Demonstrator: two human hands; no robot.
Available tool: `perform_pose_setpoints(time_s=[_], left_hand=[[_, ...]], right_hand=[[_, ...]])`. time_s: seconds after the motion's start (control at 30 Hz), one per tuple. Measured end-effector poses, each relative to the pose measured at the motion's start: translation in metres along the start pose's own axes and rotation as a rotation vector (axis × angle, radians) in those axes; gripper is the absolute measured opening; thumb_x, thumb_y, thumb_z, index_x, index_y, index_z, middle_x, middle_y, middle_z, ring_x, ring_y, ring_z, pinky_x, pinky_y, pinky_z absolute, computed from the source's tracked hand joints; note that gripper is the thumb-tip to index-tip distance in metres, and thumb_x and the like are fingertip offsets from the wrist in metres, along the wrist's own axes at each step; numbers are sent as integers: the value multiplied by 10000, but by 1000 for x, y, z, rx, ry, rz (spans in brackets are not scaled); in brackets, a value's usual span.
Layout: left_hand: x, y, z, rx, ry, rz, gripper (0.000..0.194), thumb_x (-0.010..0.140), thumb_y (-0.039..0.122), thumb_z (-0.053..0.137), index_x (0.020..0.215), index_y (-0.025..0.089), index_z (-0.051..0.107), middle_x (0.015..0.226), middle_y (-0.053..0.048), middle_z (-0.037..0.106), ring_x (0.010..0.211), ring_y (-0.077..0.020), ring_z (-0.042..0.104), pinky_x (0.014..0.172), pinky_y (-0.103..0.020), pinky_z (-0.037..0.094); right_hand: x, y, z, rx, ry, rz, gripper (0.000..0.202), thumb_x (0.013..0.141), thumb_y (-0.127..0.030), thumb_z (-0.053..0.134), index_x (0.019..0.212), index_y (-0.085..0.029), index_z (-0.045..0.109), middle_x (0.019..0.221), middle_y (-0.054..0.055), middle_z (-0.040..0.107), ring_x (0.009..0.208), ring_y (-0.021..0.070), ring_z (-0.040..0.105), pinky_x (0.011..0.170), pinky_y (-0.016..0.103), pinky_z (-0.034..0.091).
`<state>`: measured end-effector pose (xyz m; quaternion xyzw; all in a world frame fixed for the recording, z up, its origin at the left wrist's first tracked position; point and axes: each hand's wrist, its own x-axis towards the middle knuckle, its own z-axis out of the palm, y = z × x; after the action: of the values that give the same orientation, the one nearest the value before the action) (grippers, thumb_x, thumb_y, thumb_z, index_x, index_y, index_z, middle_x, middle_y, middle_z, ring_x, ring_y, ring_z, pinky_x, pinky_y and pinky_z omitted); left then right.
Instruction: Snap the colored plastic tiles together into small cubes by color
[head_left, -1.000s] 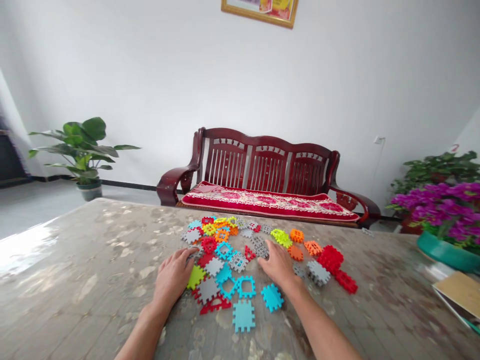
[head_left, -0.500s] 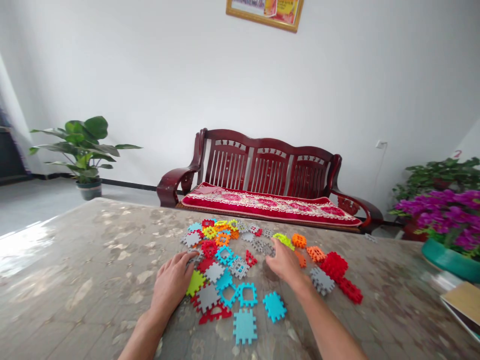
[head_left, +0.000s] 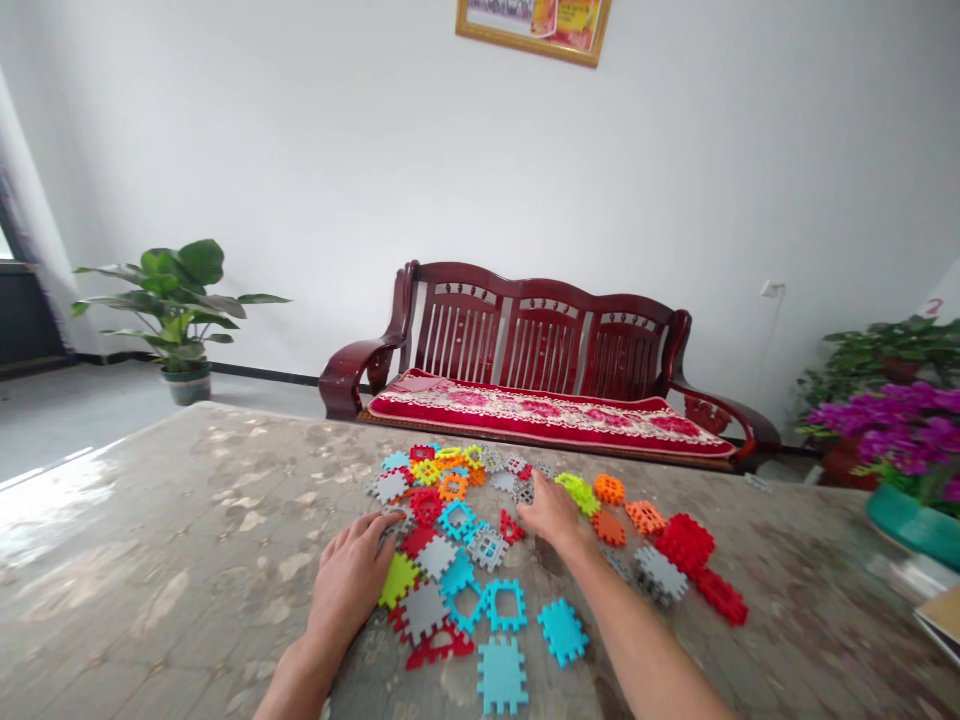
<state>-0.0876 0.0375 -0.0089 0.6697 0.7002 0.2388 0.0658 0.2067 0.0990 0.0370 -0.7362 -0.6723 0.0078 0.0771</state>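
Note:
Interlocking plastic building tiles with notched edges lie scattered on the table. My left hand (head_left: pixel 351 572) rests at the left edge of the pile, palm down, its fingers apart. Its fingertips touch a grey tile (head_left: pixel 399 524), partly hidden, beside a lime-green tile (head_left: pixel 399 580). Over the far middle of the pile, my right hand (head_left: pixel 553 512) reaches with its index finger stretched out and the thumb apart. Grey window tiles (head_left: pixel 523 491) and a red triangular tile (head_left: pixel 511 527) are nearest to it. The undersides of its other fingers are hidden.
Cyan tiles (head_left: pixel 562 631) lie nearer me between my forearms. Red tiles (head_left: pixel 685 541) and orange tiles (head_left: pixel 644 516) lie to the right. A teal flowerpot (head_left: pixel 911 525) stands on the table's right side. A wooden bench (head_left: pixel 544 335) is beyond the table (head_left: pixel 187 520).
My right hand has shifted left, away from the lime-green tile and toward the grey and red tiles. My left hand stays by the grey tile. The view has moved slightly.

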Motion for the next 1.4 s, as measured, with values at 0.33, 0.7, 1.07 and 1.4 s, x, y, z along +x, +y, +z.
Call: perform_pose_setpoints(time_s=[0.33,0.7,1.07,1.4], left_hand=[[2,-4,2,-5,9,22,413,928,336,378,1237,319,651,1310,-33,648,1198,-214,570,1070,-392,375],[3,-1,-1,14,-25,8,437,934,335,354,1256,300,648,1346,-54,624,1239,-246,555,1070,-433,379],[1,0,-1,13,-18,2,427,939,349,360,1252,318,649,1340,-34,629,1228,-236,557,1064,-420,387],[0,3,-4,29,9,16,409,935,329,374,1224,314,663,1309,-33,647,1194,-217,581,1057,-386,394]], right_hand=[[-30,7,-7,-2,33,-3,438,732,-232,611,1158,-133,618,1104,173,709,1048,293,665,839,326,481],[-82,81,-49,-112,149,96,576,765,-226,558,1327,-108,515,1163,177,685,1081,305,632,905,371,438],[-147,25,-24,190,-85,-421,861,753,-494,696,1510,-271,352,1588,57,331,1470,295,227,1216,474,148],[-129,-3,18,213,-102,-468,670,902,-558,536,1490,-269,393,1600,74,306,1467,297,237,1211,489,192]])
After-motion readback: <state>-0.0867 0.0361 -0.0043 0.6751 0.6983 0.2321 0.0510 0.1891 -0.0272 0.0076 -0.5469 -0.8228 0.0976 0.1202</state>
